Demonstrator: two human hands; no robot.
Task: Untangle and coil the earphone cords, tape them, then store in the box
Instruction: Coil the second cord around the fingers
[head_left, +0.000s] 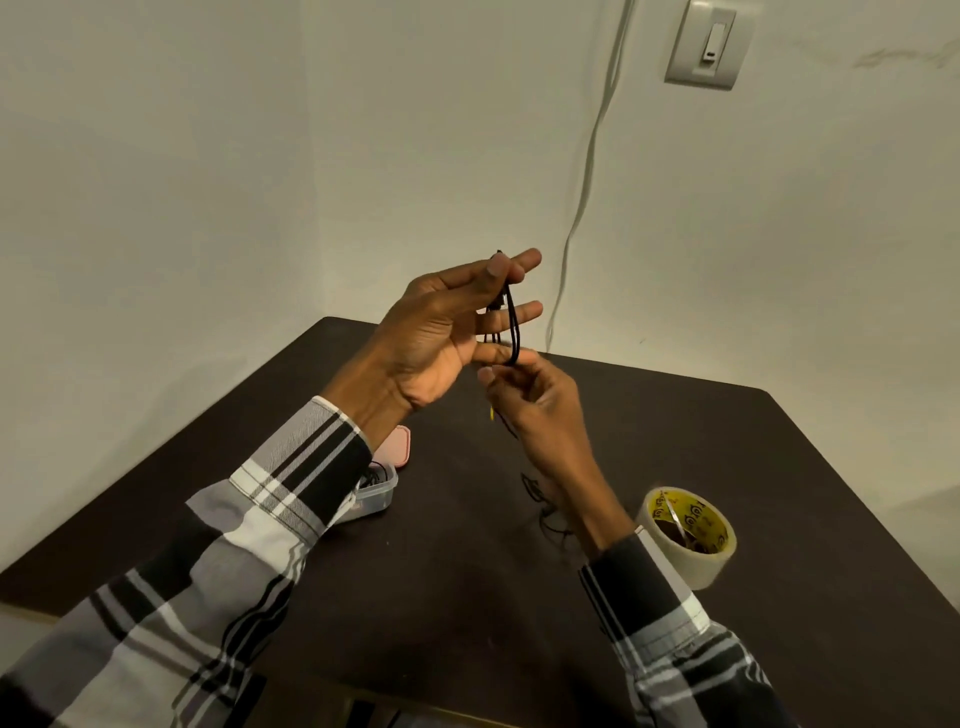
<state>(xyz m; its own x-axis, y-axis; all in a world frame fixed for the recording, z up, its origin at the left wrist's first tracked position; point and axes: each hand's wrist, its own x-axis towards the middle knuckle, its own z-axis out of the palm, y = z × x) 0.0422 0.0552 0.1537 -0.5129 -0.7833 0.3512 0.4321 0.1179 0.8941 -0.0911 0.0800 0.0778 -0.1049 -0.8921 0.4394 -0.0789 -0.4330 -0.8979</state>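
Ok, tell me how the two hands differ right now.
The left hand is raised with fingers spread, the black earphone cord looped around them; the right hand sits lower, fingers curled, pinching the cord's lower end. The left shows its palm, the right its back. Both are above the dark table and wear plaid sleeves.

Head view, looking down (close) over table (675, 415).
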